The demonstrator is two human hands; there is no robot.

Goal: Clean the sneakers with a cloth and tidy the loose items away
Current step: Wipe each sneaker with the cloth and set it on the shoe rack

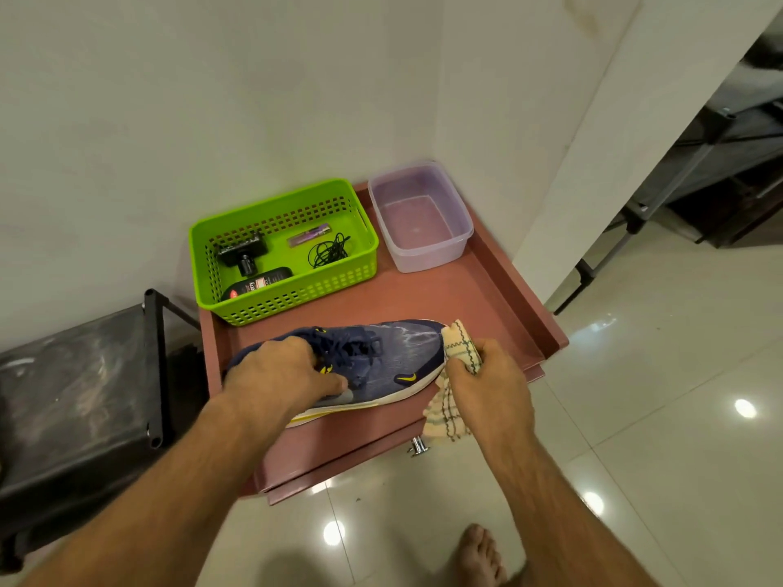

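Right hand [487, 379] grip bunches cloth [459, 347] against sneaker [394, 358] toe.

At frame centre a navy sneaker [381, 358] lies on the reddish table [474, 298]. The left hand [279, 374] grips its collar; the right hand [487, 379] presses a checked cloth [459, 345] against the toe. Above sit a green basket [364, 264] holding a black cord [330, 249] and a bottle [254, 286], beside a clear tub [423, 256].
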